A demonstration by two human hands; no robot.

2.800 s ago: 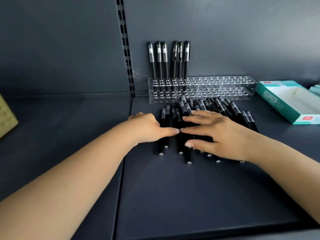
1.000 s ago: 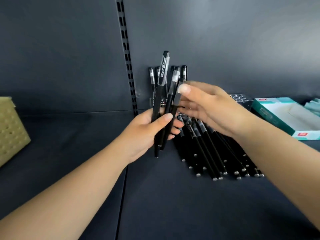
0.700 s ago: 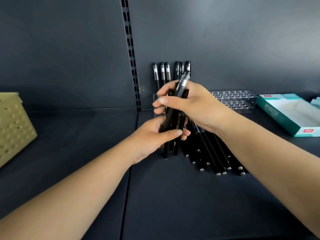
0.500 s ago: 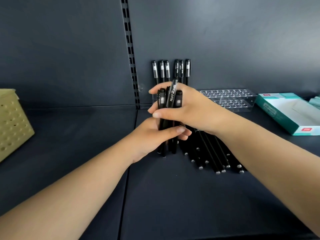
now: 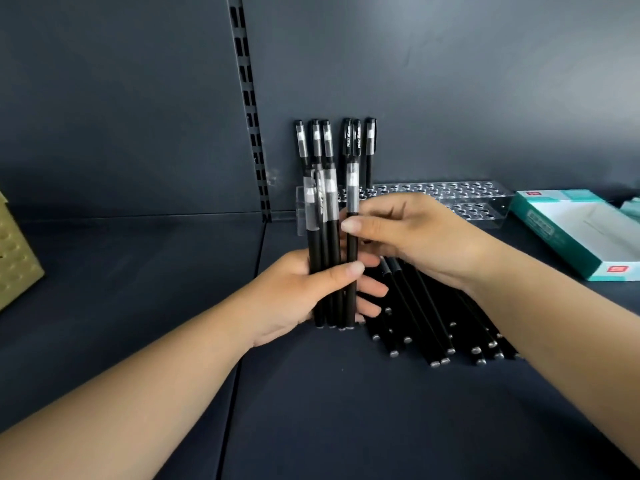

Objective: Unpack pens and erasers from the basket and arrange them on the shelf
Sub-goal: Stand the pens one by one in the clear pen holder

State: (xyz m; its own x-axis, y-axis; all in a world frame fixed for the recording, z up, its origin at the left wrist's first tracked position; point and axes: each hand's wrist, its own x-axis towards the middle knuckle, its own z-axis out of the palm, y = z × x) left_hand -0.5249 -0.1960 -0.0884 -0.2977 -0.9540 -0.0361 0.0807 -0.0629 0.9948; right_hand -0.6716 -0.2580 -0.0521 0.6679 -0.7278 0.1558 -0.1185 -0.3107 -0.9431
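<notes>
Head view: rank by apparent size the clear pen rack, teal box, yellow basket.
1. teal box, partly cut off at the right edge.
2. clear pen rack, its left end hidden behind the held pens.
3. yellow basket, mostly out of frame, so its true size is unsure.

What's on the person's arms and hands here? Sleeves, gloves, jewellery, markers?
Nothing worn that shows. The left hand and right hand are bare: no gloves, rings, tape or markers. Both forearms are bare to the frame edge, with no sleeve, watch or wristband in view. Fingernails are short and unpainted.
</notes>
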